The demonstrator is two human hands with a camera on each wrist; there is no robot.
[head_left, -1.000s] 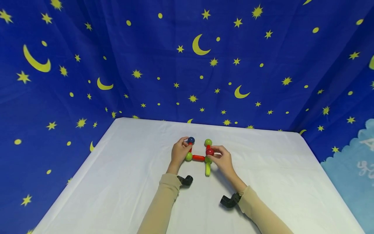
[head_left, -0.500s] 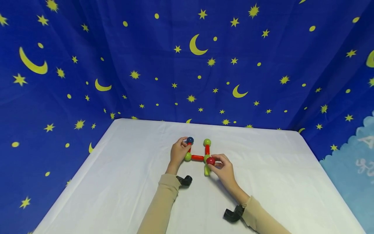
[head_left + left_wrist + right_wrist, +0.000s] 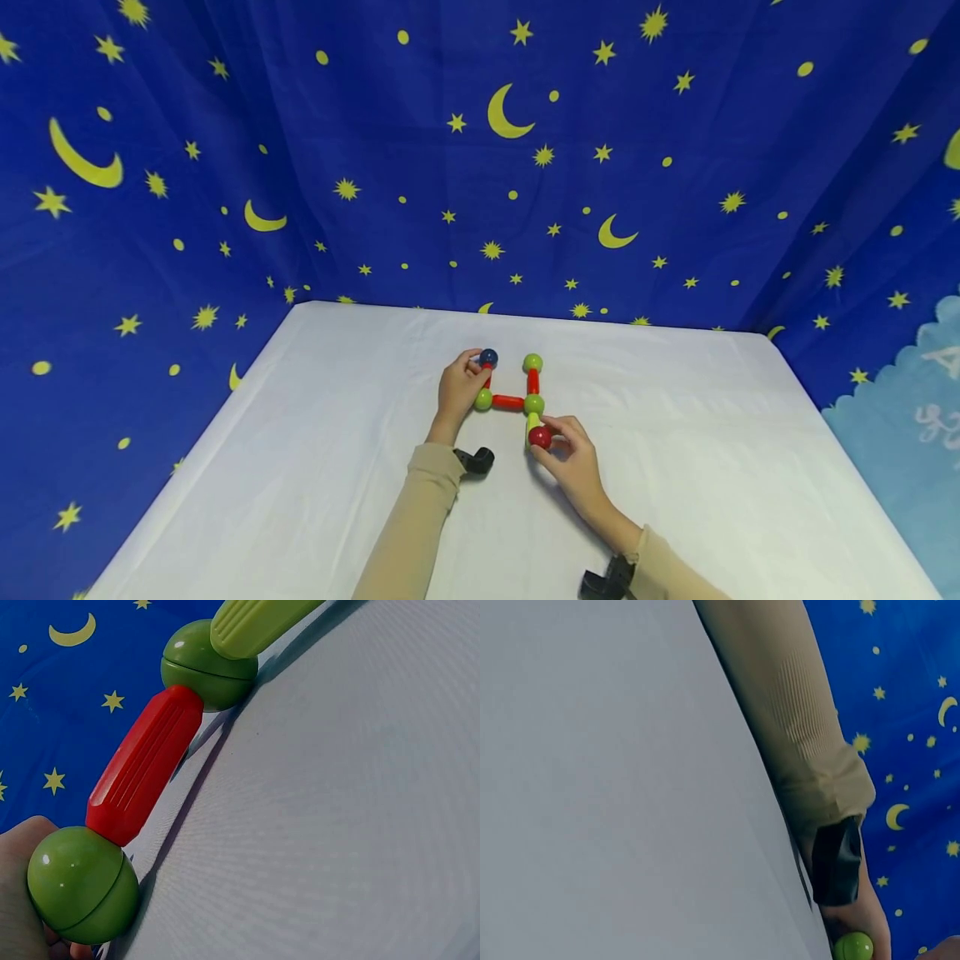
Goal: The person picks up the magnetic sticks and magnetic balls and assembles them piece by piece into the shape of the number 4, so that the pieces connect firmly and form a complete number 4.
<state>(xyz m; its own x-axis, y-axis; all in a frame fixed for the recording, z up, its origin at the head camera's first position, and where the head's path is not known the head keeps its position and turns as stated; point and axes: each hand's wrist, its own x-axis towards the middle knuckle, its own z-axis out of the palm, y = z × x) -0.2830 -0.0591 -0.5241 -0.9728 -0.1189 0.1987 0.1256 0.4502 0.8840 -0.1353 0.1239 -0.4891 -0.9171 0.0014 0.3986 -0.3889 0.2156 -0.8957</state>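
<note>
In the head view, my left hand (image 3: 459, 388) grips a red rod (image 3: 487, 380) that has a blue ball (image 3: 488, 357) on its far end and a green ball (image 3: 483, 399) on its near end. A second red rod (image 3: 508, 403) runs right from there to another green ball (image 3: 534, 404). From that ball, a third red rod (image 3: 533, 382) leads away to a far green ball (image 3: 532, 362), and a lime rod (image 3: 532, 420) points toward me. My right hand (image 3: 577, 467) pinches a red ball (image 3: 539, 437) at the lime rod's near end; whether they touch is unclear.
The pieces lie on a table with a white cloth (image 3: 360, 417). Behind it hangs a blue curtain (image 3: 420, 167) with yellow stars and moons. Each wrist wears a black camera mount (image 3: 476, 461). A light-blue panel (image 3: 911, 408) hangs at the right.
My right hand has brought the red ball toward me, from above the right-hand green ball to the lime rod's near end. My left hand has stayed in place.
</note>
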